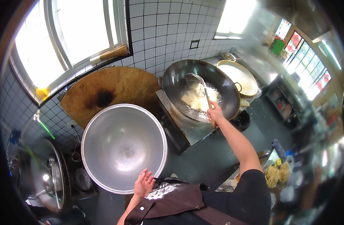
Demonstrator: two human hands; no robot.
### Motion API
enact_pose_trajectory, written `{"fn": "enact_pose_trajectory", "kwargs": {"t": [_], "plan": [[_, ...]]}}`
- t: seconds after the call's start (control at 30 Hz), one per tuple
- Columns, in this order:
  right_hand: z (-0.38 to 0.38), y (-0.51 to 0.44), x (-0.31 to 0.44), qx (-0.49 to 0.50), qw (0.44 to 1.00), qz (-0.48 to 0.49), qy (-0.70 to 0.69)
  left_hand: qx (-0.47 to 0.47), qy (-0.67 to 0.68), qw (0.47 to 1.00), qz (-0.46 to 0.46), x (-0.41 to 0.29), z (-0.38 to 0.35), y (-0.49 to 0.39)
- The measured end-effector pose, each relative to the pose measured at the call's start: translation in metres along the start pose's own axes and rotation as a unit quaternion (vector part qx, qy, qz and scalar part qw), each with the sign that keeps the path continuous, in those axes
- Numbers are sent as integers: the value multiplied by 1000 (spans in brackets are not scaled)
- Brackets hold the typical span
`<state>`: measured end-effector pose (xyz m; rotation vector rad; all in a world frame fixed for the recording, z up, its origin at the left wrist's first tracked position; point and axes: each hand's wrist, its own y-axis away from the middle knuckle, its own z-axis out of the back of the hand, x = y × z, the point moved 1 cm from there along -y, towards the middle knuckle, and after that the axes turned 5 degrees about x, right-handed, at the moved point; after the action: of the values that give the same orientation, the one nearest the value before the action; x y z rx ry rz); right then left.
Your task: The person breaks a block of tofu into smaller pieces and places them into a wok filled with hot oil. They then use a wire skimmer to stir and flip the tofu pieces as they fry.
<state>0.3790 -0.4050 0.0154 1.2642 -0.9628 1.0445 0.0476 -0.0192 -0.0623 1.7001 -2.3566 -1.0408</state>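
Note:
My right hand (215,112) is closed around the wooden handle of a wire skimmer (195,80). The skimmer's head is over a large dark wok (172,76), where pale pieces of food (198,98) lie in bubbling oil. The wok rests on a metal stove (194,135). My left hand (143,183), palm up with its fingers apart and nothing in it, is at the lower rim of a wide metal bowl (124,146). No food shows inside that bowl.
Behind the bowl leans a large scorched round wooden board (127,81). A pan of pale contents (238,77) stands right of the wok. A bamboo brush (112,53) lies on the windowsill. Fried pieces (273,175) are at lower right, and a large pan with ladles (52,174) at lower left.

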Motion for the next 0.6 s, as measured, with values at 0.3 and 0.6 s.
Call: {"fn": "enact_pose_trajectory", "kwargs": {"t": [0.3,0.6], "plan": [[35,0,25,-102,991,81,-4,-1,-3,1000,17,2,-1,-6],[30,29,-4,-7,960,-23,-279,21,-12,999,34,4,-9,-17]]}}
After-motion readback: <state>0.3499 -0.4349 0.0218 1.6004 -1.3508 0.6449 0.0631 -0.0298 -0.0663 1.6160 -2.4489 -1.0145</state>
